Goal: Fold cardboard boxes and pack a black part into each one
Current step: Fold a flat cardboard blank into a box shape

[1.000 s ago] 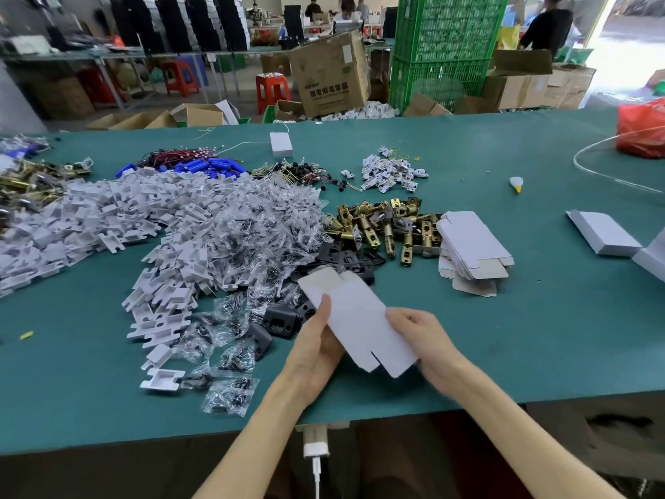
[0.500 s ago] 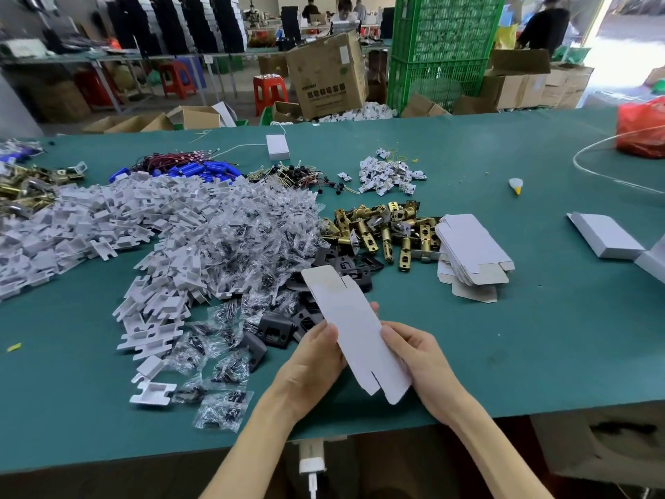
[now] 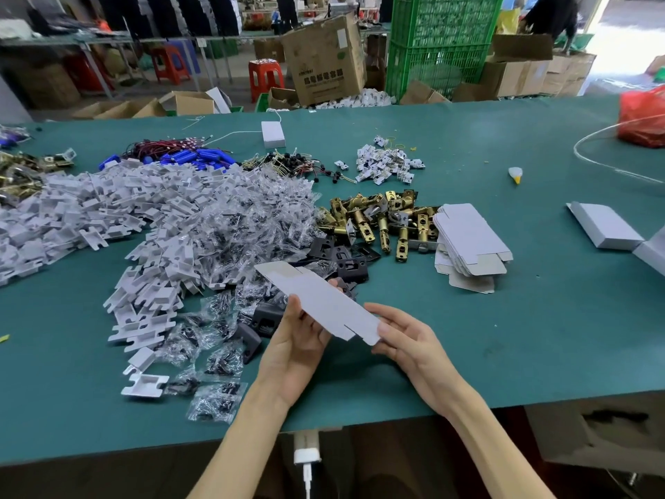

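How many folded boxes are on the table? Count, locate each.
2. One folded box lies at the far right of the table; the second box sits beside it, nearer, cut by the frame edge. More may lie offscreen.

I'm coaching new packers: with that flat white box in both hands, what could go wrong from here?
The flat box is held above the table, the left hand pinching one long edge and the right hand at its near end; opening it unevenly could crease it off its folds. The small clear bags lie near the table edge; a forearm might sweep them off.
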A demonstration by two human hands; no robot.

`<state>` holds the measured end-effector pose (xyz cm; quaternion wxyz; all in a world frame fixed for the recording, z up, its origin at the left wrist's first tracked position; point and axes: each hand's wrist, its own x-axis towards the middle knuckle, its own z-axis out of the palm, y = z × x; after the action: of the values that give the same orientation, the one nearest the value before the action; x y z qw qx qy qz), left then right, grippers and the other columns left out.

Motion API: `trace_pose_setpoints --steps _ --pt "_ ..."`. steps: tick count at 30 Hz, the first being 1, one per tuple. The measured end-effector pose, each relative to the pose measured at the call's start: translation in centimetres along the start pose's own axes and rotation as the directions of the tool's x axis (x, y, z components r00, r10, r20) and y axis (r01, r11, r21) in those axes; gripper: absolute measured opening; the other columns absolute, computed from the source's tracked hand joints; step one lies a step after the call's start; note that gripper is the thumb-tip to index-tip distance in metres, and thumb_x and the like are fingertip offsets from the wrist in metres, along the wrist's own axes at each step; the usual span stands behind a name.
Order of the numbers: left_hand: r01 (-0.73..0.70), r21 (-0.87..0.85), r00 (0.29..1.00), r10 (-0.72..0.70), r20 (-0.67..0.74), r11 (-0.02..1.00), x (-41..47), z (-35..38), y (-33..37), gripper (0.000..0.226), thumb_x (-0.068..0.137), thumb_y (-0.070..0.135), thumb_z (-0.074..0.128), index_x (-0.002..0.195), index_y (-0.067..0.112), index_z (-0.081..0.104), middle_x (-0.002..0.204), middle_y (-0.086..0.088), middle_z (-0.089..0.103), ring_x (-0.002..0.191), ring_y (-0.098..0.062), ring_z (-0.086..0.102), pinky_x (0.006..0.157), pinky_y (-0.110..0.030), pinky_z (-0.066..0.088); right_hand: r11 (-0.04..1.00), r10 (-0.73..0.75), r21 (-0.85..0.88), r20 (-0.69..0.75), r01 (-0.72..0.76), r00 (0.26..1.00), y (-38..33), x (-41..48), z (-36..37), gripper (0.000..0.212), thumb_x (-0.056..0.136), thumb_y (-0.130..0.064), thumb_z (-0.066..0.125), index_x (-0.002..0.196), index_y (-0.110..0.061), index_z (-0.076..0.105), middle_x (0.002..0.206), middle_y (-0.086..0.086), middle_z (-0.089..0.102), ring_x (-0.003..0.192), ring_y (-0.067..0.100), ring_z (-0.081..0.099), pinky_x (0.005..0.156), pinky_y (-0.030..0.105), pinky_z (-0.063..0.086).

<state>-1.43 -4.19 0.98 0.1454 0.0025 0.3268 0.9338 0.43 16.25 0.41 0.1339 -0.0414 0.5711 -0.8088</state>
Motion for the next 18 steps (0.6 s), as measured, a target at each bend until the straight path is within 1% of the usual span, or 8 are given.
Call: trace_pose_setpoints --steps 2,4,6,9,12,15,16,18 --pt "0.009 0.014 1.0 -0.009 -0.006 1.0 -0.1 0.0 0.0 0.09 0.062 0.05 0.097 0.137 0.01 0.067 0.151 -0.018 0.056 0.144 -0.033 0.049 0.124 -0.05 0.033 0.998 0.005 -0.058 0.034 -0.003 0.999 0.0 0.0 0.0 0.063 0.078 -0.028 0.082 0.136 -0.014 0.063 0.131 0.009 0.068 0.114 0.02 0.066 0.089 0.025 0.054" --pt "0.015 0.053 1.0 -0.015 -0.002 0.998 -0.2 0.1 -0.1 0.092 0.062 0.052 0.097 0.138 0.01 0.065 0.15 -0.019 0.057 0.143 -0.033 0.051 0.125 -0.052 0.029 0.993 0.022 -0.118 0.071 -0.013 0.997 -0.1 0.1 0.0 0.079 0.067 -0.028 0.089 0.139 -0.017 0.06 0.135 0.008 0.065 0.125 0.022 0.062 0.097 0.026 0.05" --pt "0.017 0.077 1.0 -0.016 -0.022 0.997 -0.1 0.1 -0.1 0.083 0.06 0.053 0.098 0.129 0.014 0.074 0.146 -0.02 0.059 0.138 -0.033 0.055 0.124 -0.052 0.031 0.988 0.051 -0.154 0.12 -0.032 0.991 -0.2 0.1 0.0 0.095 0.059 -0.035 0.096 0.143 -0.018 0.056 0.138 0.005 0.064 0.13 0.021 0.058 0.104 0.028 0.048" --pt "0.019 0.139 0.999 -0.012 -0.053 0.99 -0.2 0.1 -0.1 0.076 0.061 0.058 0.096 0.123 0.017 0.078 0.143 -0.022 0.062 0.137 -0.037 0.056 0.122 -0.054 0.034 0.971 0.093 -0.232 0.159 -0.054 0.983 -0.2 0.1 0.2 0.109 0.053 -0.046 0.099 0.148 -0.021 0.05 0.141 -0.003 0.063 0.132 0.014 0.057 0.103 0.025 0.048" --pt "0.022 0.213 0.997 -0.007 -0.071 0.977 -0.1 0.1 -0.3 0.088 0.065 0.065 0.09 0.135 0.016 0.068 0.142 -0.022 0.063 0.138 -0.038 0.055 0.117 -0.054 0.04 0.943 0.084 -0.333 0.197 -0.014 0.977 -0.3 -0.1 0.4 0.104 0.06 -0.042 0.095 0.15 -0.028 0.046 0.148 -0.012 0.055 0.137 0.01 0.051 0.105 0.023 0.046" --pt "0.006 0.224 0.997 0.012 -0.078 0.975 0.0 -0.1 -0.4 0.101 0.066 0.073 0.085 0.143 0.014 0.056 0.141 -0.021 0.063 0.135 -0.036 0.058 0.11 -0.053 0.047 0.881 0.046 -0.467 0.231 0.07 0.972 -0.1 -0.2 0.8 0.106 0.061 -0.049 0.092 0.153 -0.031 0.042 0.154 -0.017 0.043 0.141 0.004 0.044 0.111 0.024 0.042" --pt "0.0 0.217 0.997 0.016 -0.075 0.976 0.0 -0.1 -0.4 0.103 0.065 0.075 0.084 0.143 0.014 0.056 0.14 -0.02 0.064 0.132 -0.036 0.06 0.107 -0.052 0.05 0.871 0.015 -0.483 0.211 0.091 0.977 0.0 -0.3 1.0 0.099 0.064 -0.046 0.09 0.151 -0.032 0.045 0.153 -0.016 0.044 0.141 0.004 0.044 0.112 0.027 0.042" --pt "0.003 0.229 0.996 0.018 -0.091 0.973 0.1 0.3 -0.4 0.108 0.056 0.08 0.084 0.137 0.013 0.06 0.131 -0.019 0.066 0.123 -0.034 0.064 0.103 -0.048 0.055 0.881 -0.066 -0.455 0.152 0.129 0.986 0.5 -0.4 1.2 0.075 0.074 -0.039 0.082 0.143 -0.029 0.056 0.148 -0.013 0.052 0.137 0.01 0.05 0.109 0.033 0.046"
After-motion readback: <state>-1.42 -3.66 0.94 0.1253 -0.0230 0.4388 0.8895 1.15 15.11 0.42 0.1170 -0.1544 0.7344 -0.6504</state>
